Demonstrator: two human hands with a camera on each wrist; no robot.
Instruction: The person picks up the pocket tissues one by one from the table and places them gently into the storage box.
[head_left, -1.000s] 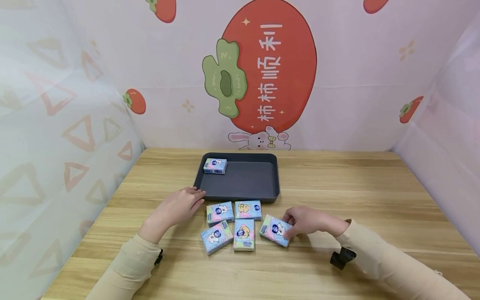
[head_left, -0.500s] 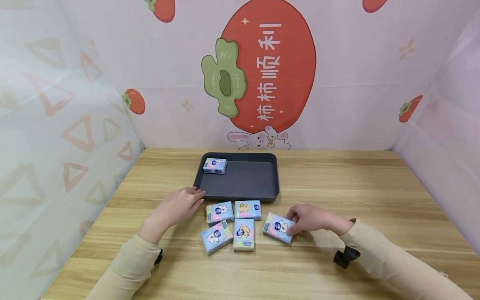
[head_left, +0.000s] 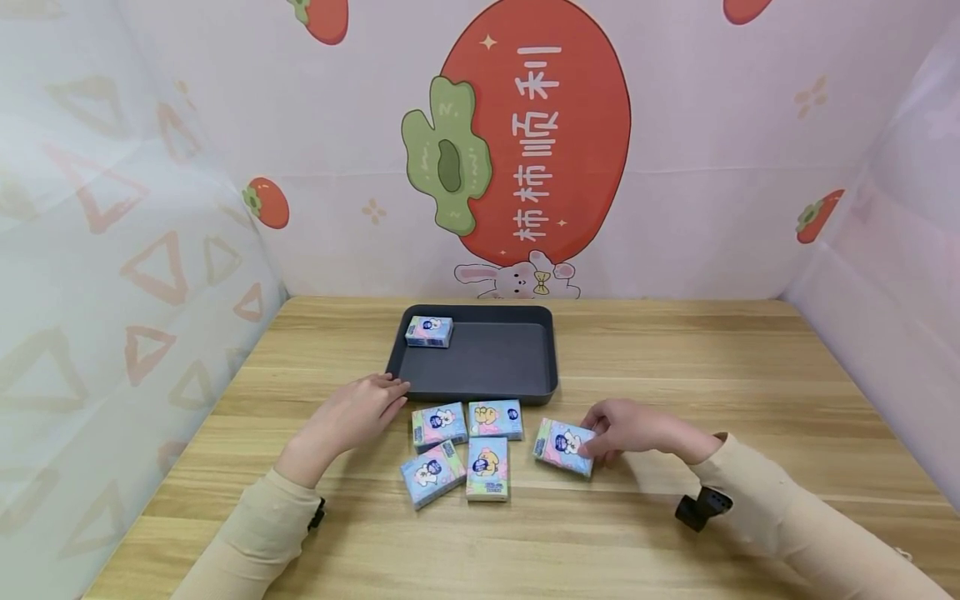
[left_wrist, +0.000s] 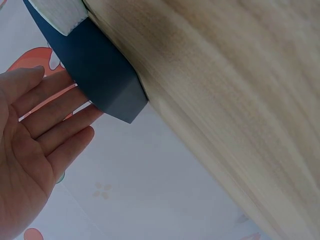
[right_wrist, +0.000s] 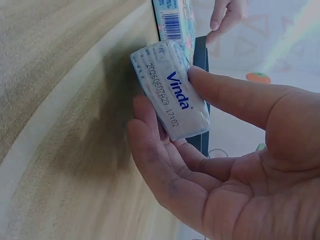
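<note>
On the table (head_left: 675, 367), four packs (head_left: 486, 457) separate outstretched left fingers (left_wrist: 57, 112) from right fingers (right_wrist: 157, 172) pinching another pack (head_left: 557, 446).

I'm reading blue "Vinda" and black "20260607A29 17:02" on the white end of this blue-and-pink plastic-wrapped rectangular packet (right_wrist: 172, 92), and there, white "柿柿顺利" climbing the big red printed persimmon (head_left: 577, 137)!

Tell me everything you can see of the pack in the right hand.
The pack is a sealed-looking brick in shiny, plastic-like wrap. Its upper face is blue, pink and green, with a white cartoon animal and a dark blue round mark; one pale end reads "Vinda" and "20260607A29 17:02". The right hand grips it between thumb and fingers, skewed, right of and apart from the four loose packs, seemingly just off the table.
</note>
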